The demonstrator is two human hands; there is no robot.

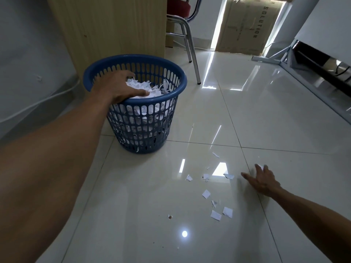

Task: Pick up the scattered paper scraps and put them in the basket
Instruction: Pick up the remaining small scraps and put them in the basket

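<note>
With the left hand [121, 88] spread loose over the blue slotted plastic basket [176, 95], the open-fingered right hand [263, 179] should sweep the small white paper scraps [216, 215] on the glossy tiles together, then pinch.

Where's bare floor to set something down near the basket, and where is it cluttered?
Free: the tiles right of the blue basket, out to the chair leg and the metal frame; also the near floor below the left hand forearm. Crowded: paper scraps dot the tile from below the basket toward the right hand. The basket is nearly full.
</note>
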